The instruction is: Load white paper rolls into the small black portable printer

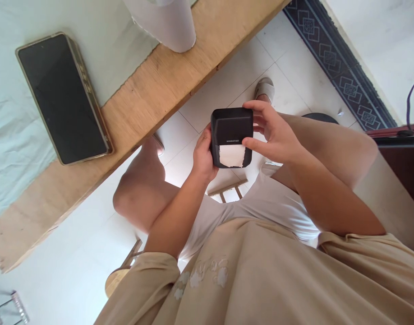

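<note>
The black box (231,125) sits between both hands, left hand (203,155) gripping its left side; right hand (273,135) grasping its right side.

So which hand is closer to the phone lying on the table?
The left hand. It holds the black box by its left side, off to the right of the phone; the right hand is farther away, at the box's right side.

Count, by kind: hands, 2 (1 left hand (203,155), 1 right hand (276,135)); black case (229,128), 1; pale patch (231,155), 1; phone (63,99), 1; white cylinder (176,27), 1; bench (153,90), 1; knees (361,151), 2; cable (409,101), 1 visible.
</note>
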Demonstrator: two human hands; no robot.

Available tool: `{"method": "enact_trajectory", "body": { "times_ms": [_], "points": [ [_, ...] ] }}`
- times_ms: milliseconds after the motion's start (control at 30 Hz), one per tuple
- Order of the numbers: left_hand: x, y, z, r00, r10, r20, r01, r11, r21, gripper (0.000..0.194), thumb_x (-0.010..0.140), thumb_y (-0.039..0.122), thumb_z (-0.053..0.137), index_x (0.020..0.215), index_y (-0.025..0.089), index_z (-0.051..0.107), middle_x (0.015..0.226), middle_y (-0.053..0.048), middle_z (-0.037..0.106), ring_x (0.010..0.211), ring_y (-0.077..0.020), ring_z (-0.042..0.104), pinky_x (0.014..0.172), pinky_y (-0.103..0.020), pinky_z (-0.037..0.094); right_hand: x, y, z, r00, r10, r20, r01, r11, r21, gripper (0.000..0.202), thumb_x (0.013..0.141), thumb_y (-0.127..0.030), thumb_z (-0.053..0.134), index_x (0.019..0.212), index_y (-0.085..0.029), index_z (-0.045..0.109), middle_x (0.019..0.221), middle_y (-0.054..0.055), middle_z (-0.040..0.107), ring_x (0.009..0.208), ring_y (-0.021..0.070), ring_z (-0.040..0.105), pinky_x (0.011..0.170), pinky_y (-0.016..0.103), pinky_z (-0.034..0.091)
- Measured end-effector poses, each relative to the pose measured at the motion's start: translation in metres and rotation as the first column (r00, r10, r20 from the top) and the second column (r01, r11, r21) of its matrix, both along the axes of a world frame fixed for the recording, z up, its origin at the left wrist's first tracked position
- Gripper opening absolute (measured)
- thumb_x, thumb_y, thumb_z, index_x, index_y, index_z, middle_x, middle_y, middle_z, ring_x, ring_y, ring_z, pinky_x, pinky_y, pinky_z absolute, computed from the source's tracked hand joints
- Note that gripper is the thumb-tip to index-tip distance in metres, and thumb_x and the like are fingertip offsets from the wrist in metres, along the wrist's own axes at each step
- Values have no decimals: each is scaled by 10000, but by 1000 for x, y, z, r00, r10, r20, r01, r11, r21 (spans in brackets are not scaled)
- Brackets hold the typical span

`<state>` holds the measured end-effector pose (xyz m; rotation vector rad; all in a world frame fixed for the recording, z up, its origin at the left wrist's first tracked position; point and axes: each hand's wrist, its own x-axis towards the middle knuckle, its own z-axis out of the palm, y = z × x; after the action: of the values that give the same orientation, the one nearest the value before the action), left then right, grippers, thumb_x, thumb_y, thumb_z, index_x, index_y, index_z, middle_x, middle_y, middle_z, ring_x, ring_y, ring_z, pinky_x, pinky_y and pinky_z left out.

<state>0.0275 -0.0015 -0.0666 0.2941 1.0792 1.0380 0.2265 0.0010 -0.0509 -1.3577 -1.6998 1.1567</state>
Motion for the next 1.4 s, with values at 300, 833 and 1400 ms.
{"method": "enact_trajectory", "body": {
  "times_ms": [300, 833, 1400],
  "points": [
    [-3, 0, -4, 1000, -19, 4, 19, 998, -59, 324, 1012, 553, 724, 1107, 250, 788, 1168, -36, 833, 1326, -289, 758, 1070, -392, 643, 6, 6, 9, 965, -123, 233, 42, 944, 326, 411, 931, -370, 844, 1314, -291, 716, 1224, 109, 708, 1114, 298, 709, 935, 508, 685],
    [0, -5, -6, 991, -130, 27, 133, 986, -103, 407, 992, 651, 723, 1057, 250, 748, 1150, -58, 830, 1335, -325, 755, 1096, -435, 633, -3, 0, 19, 866, -409, 289, 166, 779, 605, 142, 1053, -311, 600, 965, -285, 708, 688, -8, 663, 585, 174, 582, 629, 371, 520],
    [1, -4, -8, 972, -190, -140, 184, 981, -54, 446, 902, 534, 872, 1197, 230, 732, 1095, -45, 799, 1108, -254, 772, 989, -364, 613, -9, 7, 20, 871, 12, 490, 31, 996, -79, 251, 788, -256, 753, 1029, -266, 679, 826, -11, 746, 625, 163, 563, 589, 289, 320]
  ]
}}
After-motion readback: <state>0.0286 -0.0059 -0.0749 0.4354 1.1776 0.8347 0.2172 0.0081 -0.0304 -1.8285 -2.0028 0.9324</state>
